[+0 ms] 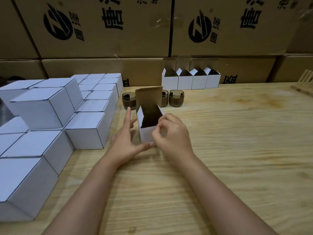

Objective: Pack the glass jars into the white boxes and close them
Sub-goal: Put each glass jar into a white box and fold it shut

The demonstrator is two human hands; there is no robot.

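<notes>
A small white box (147, 134) stands open on the wooden table (237, 150), its brown lid flap raised at the back. My left hand (126, 141) lies beside its left wall with straight fingers, the thumb reaching under the box's front. My right hand (171, 133) has curled fingers at the box's right front corner and grips that edge. Behind the box stand three dark glass jars: one at the left (129, 98), one partly hidden by the flap (165, 97), one at the right (176, 97). I cannot tell whether the box holds a jar.
Closed white boxes (50, 116) are stacked in tiers along the left. A row of open white boxes (191, 80) stands at the back. Large printed cartons (105, 28) form a wall behind. A wooden rack (303, 83) sits at the far right.
</notes>
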